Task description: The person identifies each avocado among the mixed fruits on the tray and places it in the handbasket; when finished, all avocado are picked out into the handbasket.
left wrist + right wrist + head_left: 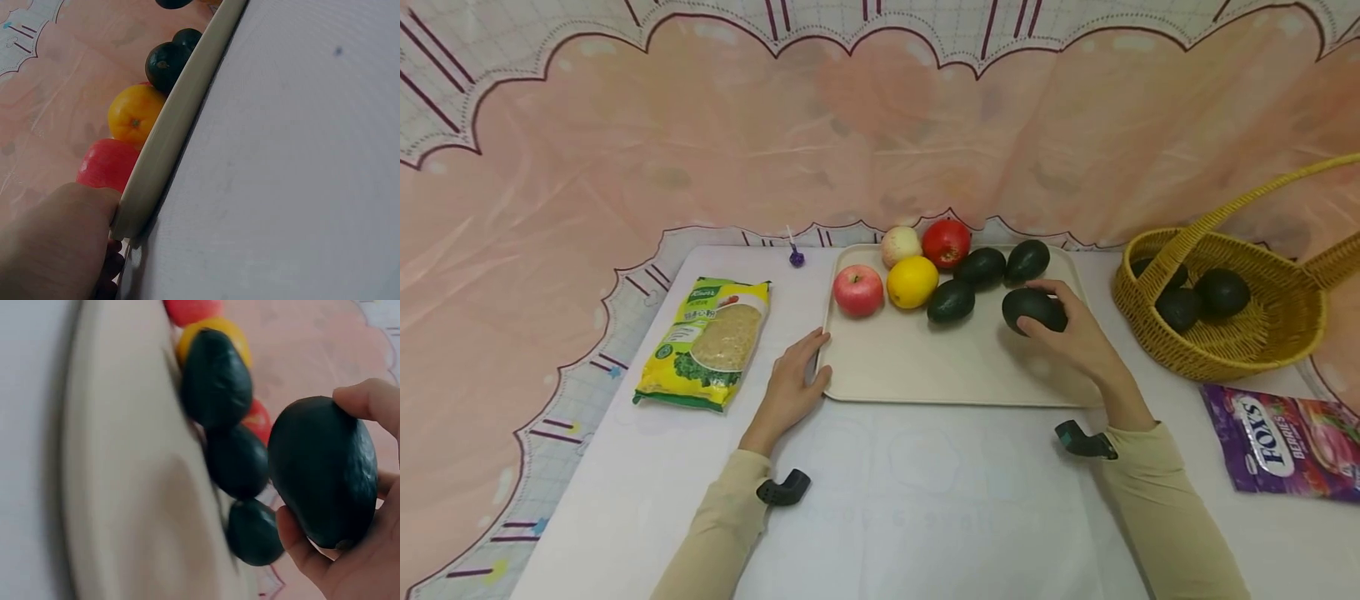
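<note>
My right hand [1078,333] holds a dark green avocado [1034,311] above the right part of the beige tray [925,375]. In the right wrist view, thumb and fingers are curled round the avocado [322,472]. My left hand [792,385] grips the tray at its front left corner; in the left wrist view some of its fingers are in shadow beside the rim [172,134]. On the tray sit a red apple [858,291], a yellow-orange citrus fruit [913,282], a pale round fruit [900,247], a red pomegranate [946,242] and three avocados [951,302].
A yellow wicker basket [1270,342] with a tall handle stands at right, holding several avocados [1222,292]. In front of it lies a purple Fox's bag [1285,442]. A yellow-green Knorr packet [706,343] lies left of the tray. A purple lollipop [797,257] is behind it.
</note>
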